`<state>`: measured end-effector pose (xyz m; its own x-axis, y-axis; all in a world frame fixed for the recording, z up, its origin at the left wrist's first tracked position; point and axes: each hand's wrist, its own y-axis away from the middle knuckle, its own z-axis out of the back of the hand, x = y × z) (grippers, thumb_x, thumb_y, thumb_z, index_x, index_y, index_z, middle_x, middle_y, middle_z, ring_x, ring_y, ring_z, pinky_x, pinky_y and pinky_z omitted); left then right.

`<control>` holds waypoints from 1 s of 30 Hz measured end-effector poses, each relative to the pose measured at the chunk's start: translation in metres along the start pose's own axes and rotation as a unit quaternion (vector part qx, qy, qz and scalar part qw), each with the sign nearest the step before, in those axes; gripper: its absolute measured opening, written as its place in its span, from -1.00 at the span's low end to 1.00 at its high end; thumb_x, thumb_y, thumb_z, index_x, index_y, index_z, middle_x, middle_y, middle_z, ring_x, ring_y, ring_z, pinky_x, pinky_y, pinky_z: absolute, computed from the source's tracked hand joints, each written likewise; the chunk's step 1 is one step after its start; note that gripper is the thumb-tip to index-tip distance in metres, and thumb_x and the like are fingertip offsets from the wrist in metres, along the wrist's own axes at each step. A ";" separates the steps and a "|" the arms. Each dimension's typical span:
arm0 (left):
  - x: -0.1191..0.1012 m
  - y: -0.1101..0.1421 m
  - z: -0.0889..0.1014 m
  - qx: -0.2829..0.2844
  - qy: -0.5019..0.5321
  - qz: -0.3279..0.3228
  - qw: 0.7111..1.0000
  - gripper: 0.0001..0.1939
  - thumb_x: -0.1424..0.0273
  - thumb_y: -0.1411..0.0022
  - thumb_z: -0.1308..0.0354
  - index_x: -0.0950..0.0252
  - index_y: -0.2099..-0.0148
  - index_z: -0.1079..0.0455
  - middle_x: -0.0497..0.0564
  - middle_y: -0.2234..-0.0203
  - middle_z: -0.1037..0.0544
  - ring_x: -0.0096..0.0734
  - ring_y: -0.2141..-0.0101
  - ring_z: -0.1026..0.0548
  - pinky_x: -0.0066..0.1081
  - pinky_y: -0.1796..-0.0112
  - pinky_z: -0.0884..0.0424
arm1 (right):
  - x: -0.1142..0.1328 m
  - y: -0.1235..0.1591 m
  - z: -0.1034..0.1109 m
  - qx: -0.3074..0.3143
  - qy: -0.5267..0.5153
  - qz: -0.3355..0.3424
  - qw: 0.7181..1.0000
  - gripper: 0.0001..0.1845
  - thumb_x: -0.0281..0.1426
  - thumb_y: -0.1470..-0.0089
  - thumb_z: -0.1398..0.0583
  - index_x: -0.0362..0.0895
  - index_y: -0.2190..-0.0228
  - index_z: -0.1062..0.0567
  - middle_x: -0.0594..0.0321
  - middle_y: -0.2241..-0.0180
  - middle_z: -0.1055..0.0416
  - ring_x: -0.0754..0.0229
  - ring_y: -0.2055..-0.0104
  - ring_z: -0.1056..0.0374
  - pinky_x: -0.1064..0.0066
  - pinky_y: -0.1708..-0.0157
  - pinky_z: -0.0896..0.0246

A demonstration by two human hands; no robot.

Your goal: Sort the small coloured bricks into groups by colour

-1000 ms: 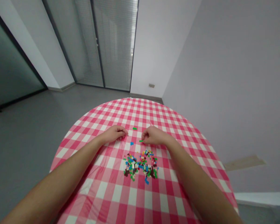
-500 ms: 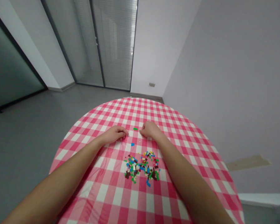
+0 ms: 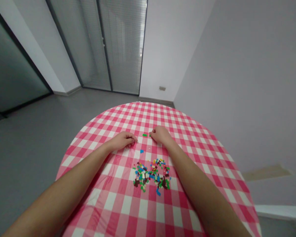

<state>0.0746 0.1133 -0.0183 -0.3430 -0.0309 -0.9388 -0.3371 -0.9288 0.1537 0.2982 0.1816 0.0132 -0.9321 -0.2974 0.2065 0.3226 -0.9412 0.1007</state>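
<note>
My right hand (image 3: 160,135) rests low over the table with thumb and fingers pinched together. A bit of a small green toy brick (image 3: 150,135) shows at its fingertips. Just left of it, a flat green brick (image 3: 144,135) lies alone between the two hands. My left hand (image 3: 124,140) is on the cloth with its fingers curled in; whatever they hold, if anything, is too small to make out. Nearer to me lies a single blue brick (image 3: 142,151). Closer still is a loose pile of multicoloured bricks (image 3: 151,176), between my forearms.
A pink-and-white checked cloth (image 3: 120,204) covers the round table, wrinkled at the near left. Beyond the far edge are grey floor (image 3: 71,112), glass doors (image 3: 123,49) and a white wall (image 3: 172,39) with a socket (image 3: 162,88).
A green brick now shows at my right fingertips, where none was visible before. My left hand keeps its pose. The whole view has shifted slightly.
</note>
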 end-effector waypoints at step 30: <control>-0.001 0.000 0.000 0.007 -0.003 -0.007 1.000 -0.78 0.38 -0.16 -0.09 0.39 0.22 -0.48 -0.01 0.53 -0.45 -0.50 0.51 -0.39 -0.51 0.47 -0.28 | 0.003 0.024 0.003 -0.025 0.014 0.092 0.995 -0.80 -0.46 -0.10 -0.17 -0.11 0.33 -0.63 0.10 0.27 -0.57 0.10 0.25 -0.41 0.39 0.34 -0.15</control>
<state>0.0748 0.1135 -0.0170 -0.3440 -0.0163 -0.9388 -0.3541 -0.9238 0.1458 0.3040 0.1590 0.0191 -0.8621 -0.4696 0.1902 0.4807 -0.8768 0.0141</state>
